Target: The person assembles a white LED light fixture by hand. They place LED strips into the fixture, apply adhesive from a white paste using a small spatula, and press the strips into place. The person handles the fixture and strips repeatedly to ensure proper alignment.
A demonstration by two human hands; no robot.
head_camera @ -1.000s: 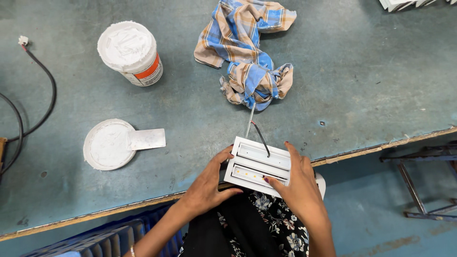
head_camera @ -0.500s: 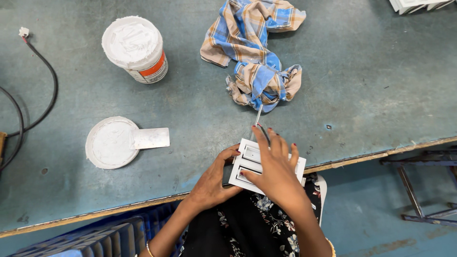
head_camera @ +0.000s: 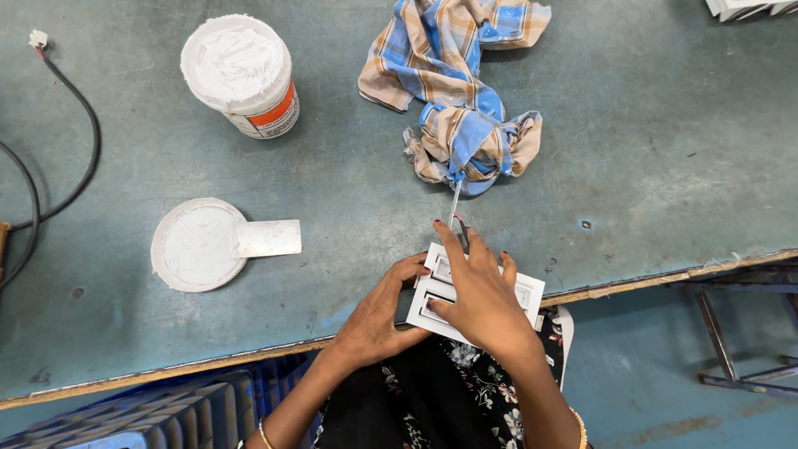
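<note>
1. Far left of my feed there's a black cable (head_camera: 79, 158) snaking over the blue-green workbench (head_camera: 648, 150), with a small white connector at its top end.
2. Next over, a white tub (head_camera: 241, 75) with an orange band on its label sits upright near the top, caked in white paste.
3. Below that, the tub's round lid (head_camera: 193, 245) lies flat on the bench, also smeared white, and a small flat white scraper card (head_camera: 268, 238) rests with one end on the lid's right edge.
4. Bottom left, under the bench edge, I can see a blue plastic crate (head_camera: 166, 411).
5. Now the main bit: the left hand (head_camera: 378, 320) grips the left side of a white rectangular frame piece (head_camera: 525, 293), with the thumb on top and the fingers curled around the edge. So it's clamped on that part.
6. The frame sits right at the near edge of the bench, partly over the person's lap.
7. The right hand (head_camera: 478, 295) lies flat across the top of the frame, fingers spread, pressing down on it. The index fingertip reaches up to a couple of thin wires (head_camera: 457, 212) sticking out the far side.
8. Just beyond those wires lies a crumpled blue-and-tan checked cloth (head_camera: 461, 91), well apart from the tub.
9. Top right corner shows some white parts (head_camera: 744, 7), cut off by the frame edge.
</note>
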